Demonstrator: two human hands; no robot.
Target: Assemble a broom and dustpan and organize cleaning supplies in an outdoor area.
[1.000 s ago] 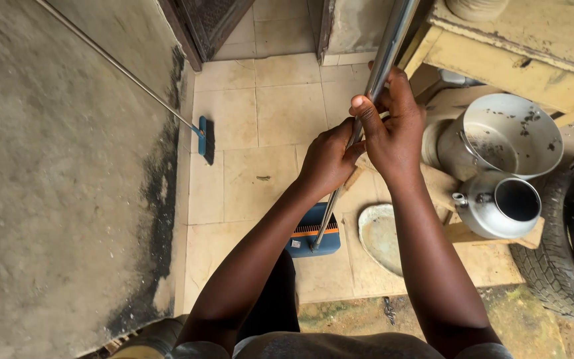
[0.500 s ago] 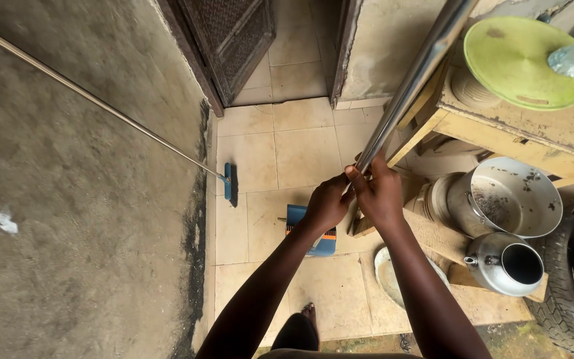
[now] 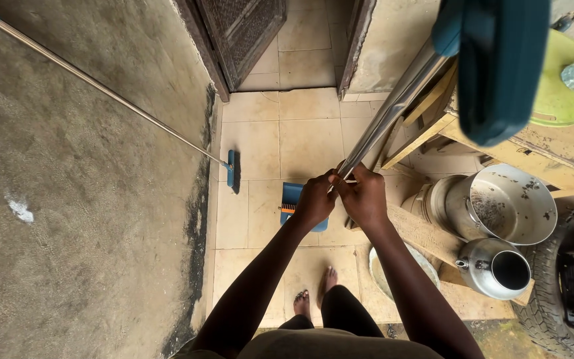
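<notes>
Metal pole [image 3: 393, 110] slants from centre up to far right, teal head [image 3: 499, 66] at top. Left hand [image 3: 315, 199] and right hand [image 3: 365, 198] side by side, each grip clenched round pole's lower end. Blue dustpan [image 3: 293, 199] on tiled floor [image 3: 300, 139] beneath hands. Broom [image 3: 101, 90] leans on left wall.

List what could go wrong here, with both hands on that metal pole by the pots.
1. The metal pole carries a big teal head right above the yellow-green lid on the wooden shelf; a swing could knock the lid off.
2. Left hand and right hand grip the pole's low end, so the heavy top may tip.
3. Bare foot stands below.
</notes>
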